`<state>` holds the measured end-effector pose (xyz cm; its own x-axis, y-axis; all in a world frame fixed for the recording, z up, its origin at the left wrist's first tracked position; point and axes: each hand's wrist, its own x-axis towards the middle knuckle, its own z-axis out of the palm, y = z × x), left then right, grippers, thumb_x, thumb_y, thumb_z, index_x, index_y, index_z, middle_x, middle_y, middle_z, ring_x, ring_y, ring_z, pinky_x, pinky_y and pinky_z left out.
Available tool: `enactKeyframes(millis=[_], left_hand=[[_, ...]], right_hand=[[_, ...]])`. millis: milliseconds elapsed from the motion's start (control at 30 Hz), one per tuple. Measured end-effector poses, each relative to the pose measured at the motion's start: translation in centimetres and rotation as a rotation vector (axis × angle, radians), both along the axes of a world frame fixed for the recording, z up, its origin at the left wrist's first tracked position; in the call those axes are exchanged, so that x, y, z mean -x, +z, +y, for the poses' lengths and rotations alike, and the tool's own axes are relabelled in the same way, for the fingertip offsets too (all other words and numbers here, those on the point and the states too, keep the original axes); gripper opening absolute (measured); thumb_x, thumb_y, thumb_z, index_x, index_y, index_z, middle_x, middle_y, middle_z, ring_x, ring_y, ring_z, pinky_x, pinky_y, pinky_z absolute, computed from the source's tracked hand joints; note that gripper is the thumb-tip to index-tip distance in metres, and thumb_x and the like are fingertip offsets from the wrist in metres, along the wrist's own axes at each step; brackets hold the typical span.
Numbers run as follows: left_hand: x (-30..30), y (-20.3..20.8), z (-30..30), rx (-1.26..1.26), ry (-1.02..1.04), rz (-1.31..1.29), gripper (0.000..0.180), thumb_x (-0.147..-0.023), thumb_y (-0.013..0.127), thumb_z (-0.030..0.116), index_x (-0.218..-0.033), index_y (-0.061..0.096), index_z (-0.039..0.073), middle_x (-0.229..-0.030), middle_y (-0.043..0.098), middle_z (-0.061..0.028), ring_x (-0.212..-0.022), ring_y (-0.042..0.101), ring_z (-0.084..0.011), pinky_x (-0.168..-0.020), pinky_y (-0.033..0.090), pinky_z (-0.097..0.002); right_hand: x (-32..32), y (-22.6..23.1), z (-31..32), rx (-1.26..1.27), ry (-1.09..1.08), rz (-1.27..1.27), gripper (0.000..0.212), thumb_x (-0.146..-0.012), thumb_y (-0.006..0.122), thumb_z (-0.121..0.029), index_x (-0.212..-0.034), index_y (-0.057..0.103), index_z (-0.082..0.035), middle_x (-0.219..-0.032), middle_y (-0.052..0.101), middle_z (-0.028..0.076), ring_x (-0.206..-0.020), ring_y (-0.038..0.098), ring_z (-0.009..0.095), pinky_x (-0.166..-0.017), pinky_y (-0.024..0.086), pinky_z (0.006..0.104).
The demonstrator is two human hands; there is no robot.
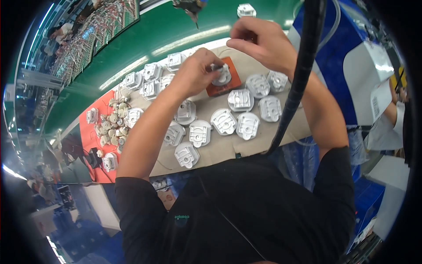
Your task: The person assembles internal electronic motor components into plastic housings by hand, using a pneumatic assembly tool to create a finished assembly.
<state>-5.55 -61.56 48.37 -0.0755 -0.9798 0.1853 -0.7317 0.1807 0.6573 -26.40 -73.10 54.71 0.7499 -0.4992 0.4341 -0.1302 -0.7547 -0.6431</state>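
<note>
A round white plastic housing (222, 75) sits on an orange square block (234, 72) at the far middle of the bench. My left hand (198, 72) reaches to it from the left, thumb and fingers closed on its near-left edge; the fingertips are partly hidden. To the right and farther off, my right hand (262, 42) is raised over the edge of the green surface. Its fingers curl inward with the thumb alongside, and whatever lies within them is hidden. Above the block hangs a dark powered driver (190, 6) with a pointed bit.
Several similar white housings (247, 126) lie around the block on brown paper (211, 156). Small beige motor-like parts (113, 125) are heaped on a red mat (90, 134) at left. A thick black hose (303, 66) crosses before my right forearm. Another white part (246, 10) rests on the green surface (171, 26).
</note>
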Motion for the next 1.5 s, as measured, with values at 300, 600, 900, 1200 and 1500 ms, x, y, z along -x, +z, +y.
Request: enactKeyframes(millis=[300,600,900,1200,1500], left_hand=[[-0.5,-0.6,0.9,-0.057,0.033,0.085,0.028,-0.084,0.075,0.016,-0.11,0.07,0.006,-0.111,0.065,-0.0129,-0.103,0.065,-0.0317,-0.089,0.052,-0.04],[0.0,-0.9,-0.1,-0.021,0.057,0.035,0.032,-0.083,0.076,0.019,-0.112,0.07,0.006,-0.103,0.063,-0.0159,-0.096,0.066,-0.0332,-0.086,0.053,-0.0411],[-0.8,-2.2,-0.1,-0.081,0.059,0.197,0.034,-0.081,0.081,0.013,-0.114,0.072,0.009,-0.099,0.064,-0.0096,-0.088,0.066,-0.0232,-0.082,0.055,-0.0347],[-0.8,-2.4,-0.4,-0.092,0.05,0.249,0.035,-0.082,0.081,0.014,-0.116,0.073,0.012,-0.108,0.067,-0.0109,-0.091,0.067,-0.0222,-0.083,0.056,-0.0352],[-0.8,-2.5,-0.4,-0.127,0.05,0.236,0.035,-0.083,0.08,0.015,-0.117,0.073,0.013,-0.108,0.071,-0.0117,-0.091,0.069,-0.0206,-0.082,0.058,-0.0338]], right_hand=[[-8.3,10.2,4.2,0.531,-0.24,-0.792,0.074,-0.09,0.079,-0.027,-0.141,0.039,0.008,-0.13,0.054,0.02,-0.118,0.055,0.028,-0.102,0.045,0.0386],[-11.2,14.3,1.1,0.104,-0.24,-0.809,0.046,-0.092,0.074,-0.039,-0.108,0.063,0.002,-0.095,0.067,0.009,-0.089,0.059,0.02,-0.081,0.048,0.0329],[-7.4,6.9,2.6,-0.097,-0.085,-0.817,0.028,-0.096,0.073,-0.03,-0.099,0.063,-0.005,-0.074,0.055,-0.006,-0.062,0.048,0.005,-0.055,0.037,0.022],[-7.5,4.6,2.0,-0.059,-0.079,-0.807,0.029,-0.096,0.073,-0.03,-0.103,0.059,-0.005,-0.078,0.054,-0.005,-0.068,0.047,0.006,-0.06,0.038,0.0227],[-7.9,3.7,1.2,-0.008,-0.098,-0.837,0.026,-0.096,0.073,-0.025,-0.105,0.06,-0.005,-0.081,0.056,-0.004,-0.068,0.047,0.006,-0.06,0.039,0.0222]])
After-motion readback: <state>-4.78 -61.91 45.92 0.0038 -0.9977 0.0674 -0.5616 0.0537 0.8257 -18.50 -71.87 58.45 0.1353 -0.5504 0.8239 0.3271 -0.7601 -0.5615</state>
